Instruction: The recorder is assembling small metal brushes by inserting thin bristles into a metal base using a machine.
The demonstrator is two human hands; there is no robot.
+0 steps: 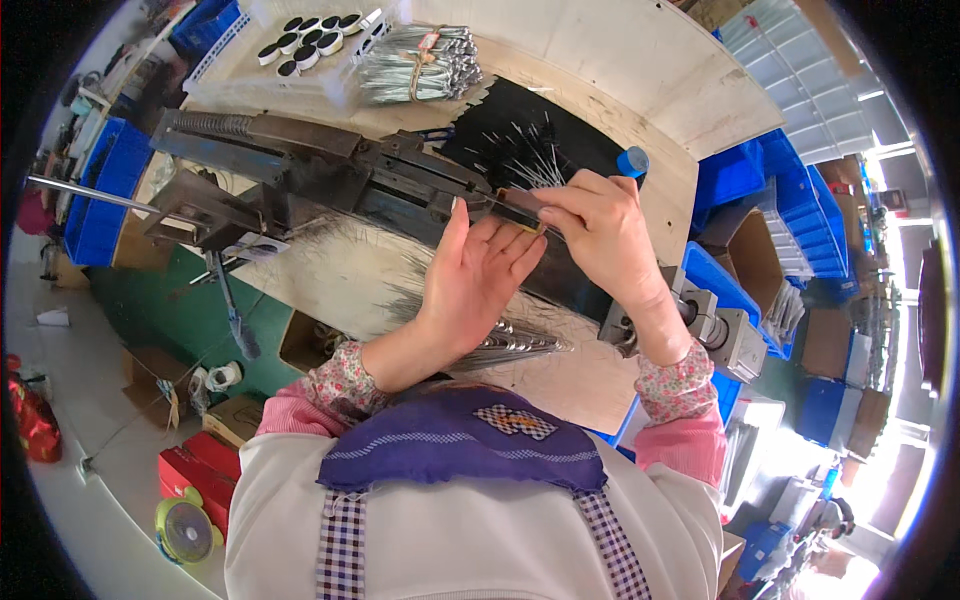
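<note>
Where the two hands meet just right of the frame's centre, a small flat piece with a tan edge (522, 212) is pinched in the grip of the right hand (600, 235), the thumb and fingertips being closed narrowly on its right end. A thin metal pin (478, 203) is seen running leftward from that piece towards the thumb of the left hand (480, 280). The left hand is held flat and wide, palm up, directly below and to the left of the piece; whether its fingertips touch the piece cannot be told, and nothing is gripped by it. Both hands are placed over the right end of a long dark metal machine (300, 165), which stretches from the centre to the upper left of the frame. Behind the hands, loose thin pins (530, 150) are scattered on a black mat (560, 125), and a blue cylinder (632, 161) is seen at the mat's right edge. A bundle of shiny metal rods (420, 65) lies on the pale surface (620, 60) at the upper centre. The near part of the machine is hidden by the hands and wrists, and the shape of the pinched piece is hard to make out
</note>
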